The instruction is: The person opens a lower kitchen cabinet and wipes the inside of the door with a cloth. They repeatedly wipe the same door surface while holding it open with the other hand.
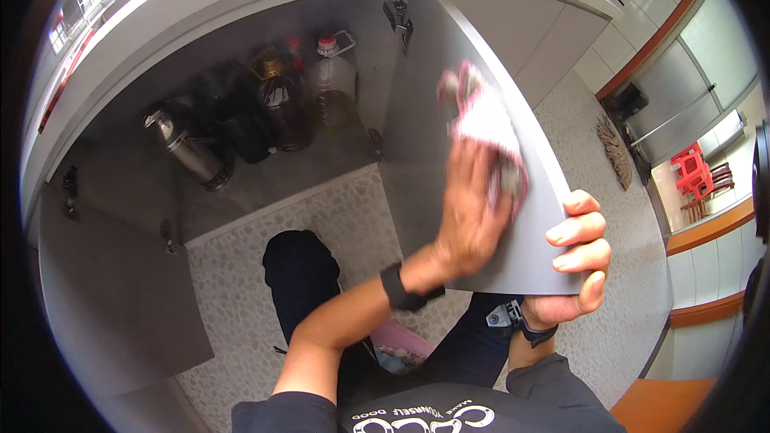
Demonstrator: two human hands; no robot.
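Observation:
My left hand presses a white cloth with pinkish-red edging flat against the inner face of the right cabinet door. Blur softens the cloth's upper end and the fingers. The grey door stands swung out toward me. My right hand grips its outer edge near the lower corner, with several fingers curled over the inner face and the thumb at the corner. Behind the door's hinge side lies the open cabinet, its floor and walls dark grey.
Inside the cabinet stand a metallic flask, a dark container, a brown jug and a clear red-capped jug. The left door is open. Beyond are a mop head and red stools. A pink item lies between my legs.

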